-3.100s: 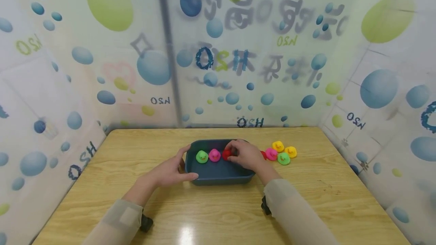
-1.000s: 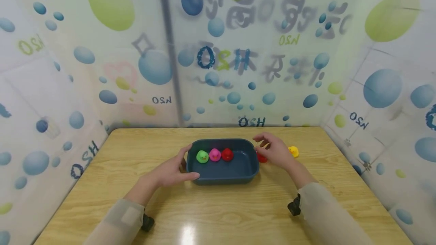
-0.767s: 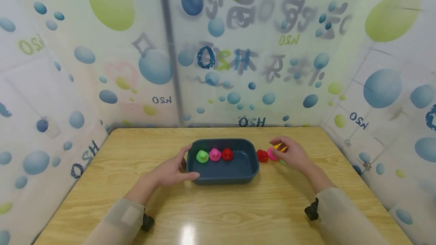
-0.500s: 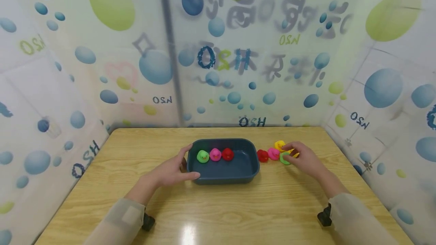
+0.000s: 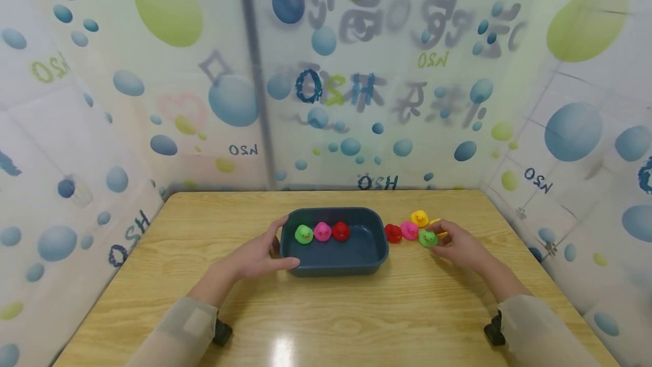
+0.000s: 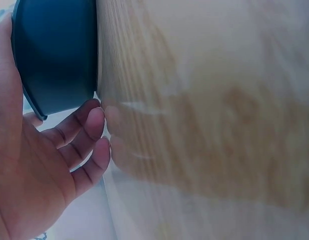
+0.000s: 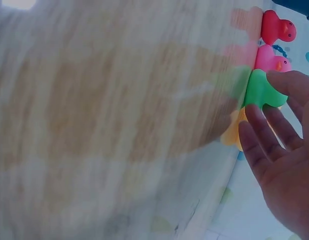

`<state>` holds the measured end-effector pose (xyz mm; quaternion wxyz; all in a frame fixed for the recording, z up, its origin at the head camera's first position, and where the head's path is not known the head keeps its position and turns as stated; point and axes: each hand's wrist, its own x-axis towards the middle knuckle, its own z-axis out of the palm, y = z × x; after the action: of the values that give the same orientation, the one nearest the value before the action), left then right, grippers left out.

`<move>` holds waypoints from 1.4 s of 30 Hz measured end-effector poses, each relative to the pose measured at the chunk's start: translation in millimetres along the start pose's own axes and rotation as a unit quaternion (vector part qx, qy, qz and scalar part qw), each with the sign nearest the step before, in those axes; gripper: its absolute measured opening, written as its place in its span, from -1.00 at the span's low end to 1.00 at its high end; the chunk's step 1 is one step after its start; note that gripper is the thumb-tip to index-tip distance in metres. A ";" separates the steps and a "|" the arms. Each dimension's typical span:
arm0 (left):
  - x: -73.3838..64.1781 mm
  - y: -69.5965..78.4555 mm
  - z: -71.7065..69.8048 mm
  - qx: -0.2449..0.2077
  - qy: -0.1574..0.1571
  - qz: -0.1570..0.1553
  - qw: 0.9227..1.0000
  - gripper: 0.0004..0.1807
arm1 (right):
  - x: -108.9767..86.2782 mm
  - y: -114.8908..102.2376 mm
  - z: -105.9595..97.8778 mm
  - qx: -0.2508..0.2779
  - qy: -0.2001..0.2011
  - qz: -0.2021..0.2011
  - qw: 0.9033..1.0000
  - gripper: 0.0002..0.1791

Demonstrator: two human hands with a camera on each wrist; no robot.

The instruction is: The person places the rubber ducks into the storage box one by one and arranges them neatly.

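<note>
The right hand (image 5: 460, 245) mostly hides a yellow duck (image 5: 442, 234) at ten o'clock; its wrist view crops the tub (image 7: 297, 6) at two.

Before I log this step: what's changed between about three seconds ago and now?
The right hand has let go of the red duck in the tray and moved right, out of the tray; it now has its thumb and fingers about the outer green duck. Unchanged: the left hand at the tray's left end, and the three ducks lined up inside.
</note>
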<state>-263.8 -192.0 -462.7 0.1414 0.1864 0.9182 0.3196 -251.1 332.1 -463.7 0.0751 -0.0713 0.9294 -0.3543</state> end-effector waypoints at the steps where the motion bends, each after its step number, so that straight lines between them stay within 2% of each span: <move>1: -0.1 0.3 -0.2 -0.001 0.001 0.001 1.000 0.28 | -0.5 0.0 0.2 0.000 0.000 0.000 1.000 -0.47; 6: -0.5 0.7 -0.8 -0.002 0.002 0.004 1.000 0.28 | -5.1 -1.5 1.2 -0.012 0.003 -0.003 1.000 -0.49; 16: -1.0 0.5 -1.2 -0.002 0.000 0.000 1.000 0.29 | -14.7 -4.7 5.3 -0.005 0.003 -0.044 0.999 -0.58; 29: -0.7 0.0 -0.7 -0.001 0.000 0.005 1.000 0.29 | -16.6 -6.6 9.1 -0.010 0.002 -0.050 0.999 -0.73; 38: -0.4 -0.2 -0.3 -0.003 0.000 0.009 1.000 0.29 | -19.0 -13.0 11.8 -0.046 0.009 -0.055 0.997 -0.69; 42: 0.4 -0.8 0.0 -0.004 0.000 0.006 1.000 0.29 | -18.8 -16.9 12.8 -0.042 0.024 -0.067 0.997 -0.62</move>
<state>-264.2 -192.4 -463.2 0.1399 0.1913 0.9159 0.3238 -228.9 314.9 -460.2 0.0259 -0.1282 0.9379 -0.3212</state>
